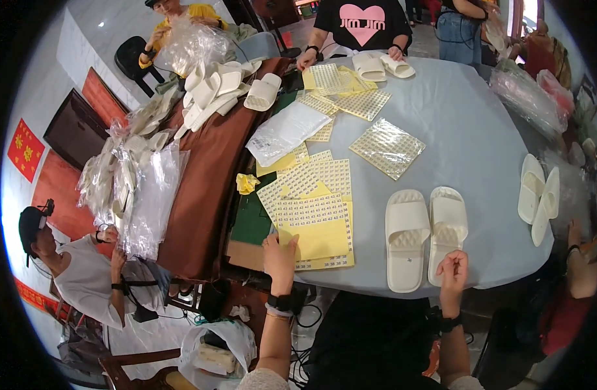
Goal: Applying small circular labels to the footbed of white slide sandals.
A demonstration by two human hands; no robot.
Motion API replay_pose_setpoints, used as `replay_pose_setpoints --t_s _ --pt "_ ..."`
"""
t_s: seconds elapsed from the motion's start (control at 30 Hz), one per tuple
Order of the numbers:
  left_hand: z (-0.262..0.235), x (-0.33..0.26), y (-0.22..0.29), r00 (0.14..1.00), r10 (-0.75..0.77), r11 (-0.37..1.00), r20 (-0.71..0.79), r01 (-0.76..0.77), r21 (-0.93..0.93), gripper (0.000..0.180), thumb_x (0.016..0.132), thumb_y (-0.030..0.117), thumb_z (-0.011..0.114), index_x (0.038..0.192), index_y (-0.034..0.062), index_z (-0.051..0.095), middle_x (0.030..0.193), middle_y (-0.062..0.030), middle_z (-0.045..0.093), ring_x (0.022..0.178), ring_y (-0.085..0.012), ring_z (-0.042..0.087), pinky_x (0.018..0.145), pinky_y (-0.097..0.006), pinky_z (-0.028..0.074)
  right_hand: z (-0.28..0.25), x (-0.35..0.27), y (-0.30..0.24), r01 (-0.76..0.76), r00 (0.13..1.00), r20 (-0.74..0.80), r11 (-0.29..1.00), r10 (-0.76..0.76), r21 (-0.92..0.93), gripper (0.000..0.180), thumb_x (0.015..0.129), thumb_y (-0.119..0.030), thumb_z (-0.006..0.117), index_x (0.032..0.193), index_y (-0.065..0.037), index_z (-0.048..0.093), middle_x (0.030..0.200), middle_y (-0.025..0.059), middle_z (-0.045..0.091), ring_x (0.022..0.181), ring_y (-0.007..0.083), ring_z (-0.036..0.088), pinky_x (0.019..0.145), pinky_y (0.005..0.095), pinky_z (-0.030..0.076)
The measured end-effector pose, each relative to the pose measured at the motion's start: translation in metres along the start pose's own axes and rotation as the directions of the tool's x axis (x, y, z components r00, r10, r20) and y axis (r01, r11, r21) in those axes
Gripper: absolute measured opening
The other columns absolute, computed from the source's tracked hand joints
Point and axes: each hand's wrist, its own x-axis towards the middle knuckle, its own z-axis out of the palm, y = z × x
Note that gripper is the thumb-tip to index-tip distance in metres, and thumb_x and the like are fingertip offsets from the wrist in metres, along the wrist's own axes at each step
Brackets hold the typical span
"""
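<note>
My left hand [280,259] grips the lower left edge of a yellow sticker sheet [314,221] with printed rows at its top and bare backing below. More sticker sheets [337,179] lie fanned out beneath and behind it. My right hand [452,270] is closed in a pinch over the heel of a cream slipper [448,218]; anything between its fingertips is too small to make out. Beside that slipper, its mate [406,240] lies with a small sticker on its heel. Both slippers point away from me on the grey-covered table [467,130].
A clear-wrapped pack of sheets [388,148] and a plastic bag [288,133] lie farther back. Crumpled yellow paper [247,184] sits at left. Slippers [214,91] pile on the brown table [201,188]. Another pair [539,195] lies at right. Co-workers [363,29] surround the tables.
</note>
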Motion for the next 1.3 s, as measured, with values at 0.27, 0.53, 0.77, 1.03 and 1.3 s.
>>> replay_pose_setpoints --t_s 0.27,0.53,0.77,1.03,1.3 --pt "-0.014 -0.01 0.012 0.927 0.098 0.941 -0.361 -0.204 -0.269 0.018 0.091 0.016 0.059 0.094 -0.0011 0.055 0.095 -0.0098 0.059 0.083 -0.0228 0.057 0.071 -0.035 0.046 0.002 0.001 0.004 0.021 1.0 0.006 1.0 -0.021 -0.001 0.004 0.095 -0.007 0.048 0.096 -0.003 0.047 0.071 0.0001 0.044 0.061 0.008 0.045 0.058 0.0214 0.039" --pt "-0.028 -0.06 0.054 0.968 -0.086 0.124 0.238 0.247 -0.961 0.022 0.098 0.016 0.049 0.113 -0.0006 0.051 0.104 -0.0079 0.061 0.091 -0.0126 0.06 0.079 -0.026 0.048 -0.003 0.001 0.001 -0.079 0.993 -0.077 0.992 0.087 0.103 0.003 0.092 -0.004 0.049 0.095 -0.005 0.047 0.072 0.0 0.045 0.058 0.0075 0.042 0.054 0.0219 0.037" --pt "-0.009 -0.106 0.088 0.881 -0.006 0.095 0.474 0.472 -0.876 0.026 0.098 0.014 0.048 0.119 -0.0007 0.051 0.109 -0.0065 0.061 0.094 -0.0113 0.059 0.082 -0.025 0.048 -0.008 0.001 -0.005 -0.086 0.996 0.033 0.98 0.082 0.177 0.006 0.094 -0.006 0.046 0.099 -0.002 0.047 0.076 0.0025 0.049 0.064 0.0086 0.046 0.06 0.0228 0.04" --pt "0.0 -0.132 0.1 0.81 0.066 0.168 0.583 0.567 -0.806 0.024 0.098 0.013 0.049 0.117 -0.0007 0.055 0.106 -0.0055 0.063 0.092 -0.0085 0.059 0.08 -0.022 0.047 0.018 -0.018 -0.039 -0.221 0.957 0.196 0.975 0.213 0.019 0.046 0.094 -0.01 0.052 0.135 0.001 0.033 0.113 0.0118 0.058 0.104 0.0159 0.055 0.087 0.0287 0.044" --pt "-0.006 -0.124 0.086 0.737 0.156 0.352 0.658 0.581 -0.734 0.019 0.094 0.013 0.057 0.108 -0.0002 0.059 0.096 -0.0023 0.065 0.082 -0.0048 0.057 0.074 -0.02 0.045 0.013 -0.037 -0.049 -0.162 0.968 0.178 0.982 0.178 -0.101 0.056 0.092 -0.004 0.054 0.14 0.005 0.026 0.11 0.0153 0.062 0.096 0.0155 0.061 0.081 0.0278 0.049"
